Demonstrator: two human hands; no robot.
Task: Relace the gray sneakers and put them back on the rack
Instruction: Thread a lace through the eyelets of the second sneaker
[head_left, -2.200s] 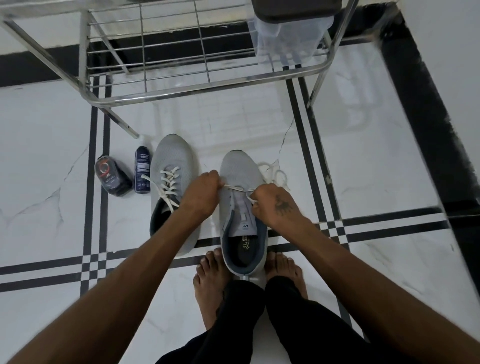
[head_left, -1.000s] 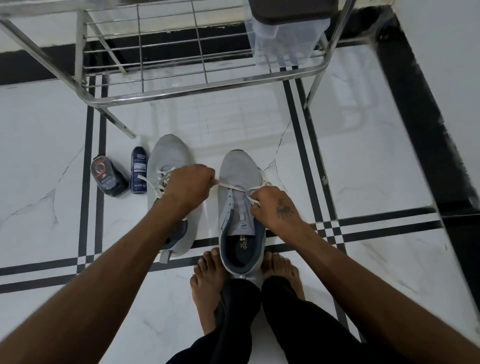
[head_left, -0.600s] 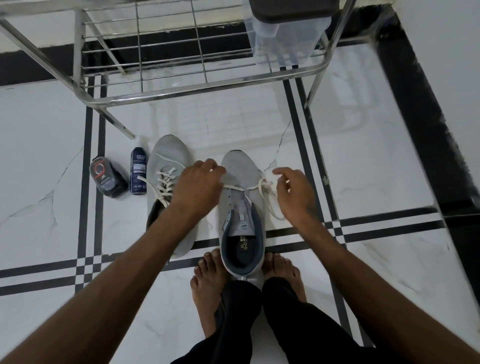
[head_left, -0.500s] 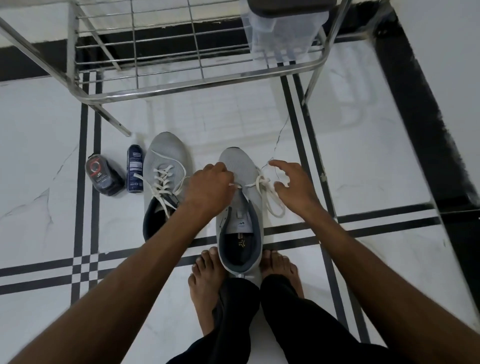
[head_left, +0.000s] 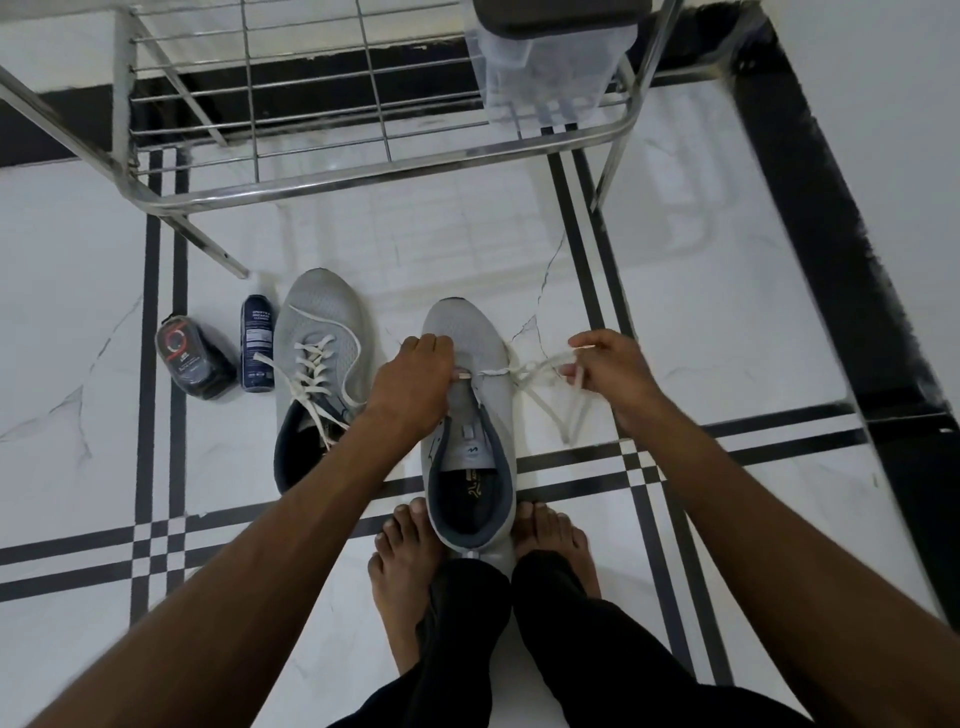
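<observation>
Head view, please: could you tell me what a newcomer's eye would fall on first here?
Centre frame, the gray sneaker between the bare feet, its white lace drawn sideways between the left hand at the eyelets and the right hand beside it. Left of it lies the laced sneaker; the metal rack stands beyond.

Head view, steeply down, near floor (head_left: 727, 312).
</observation>
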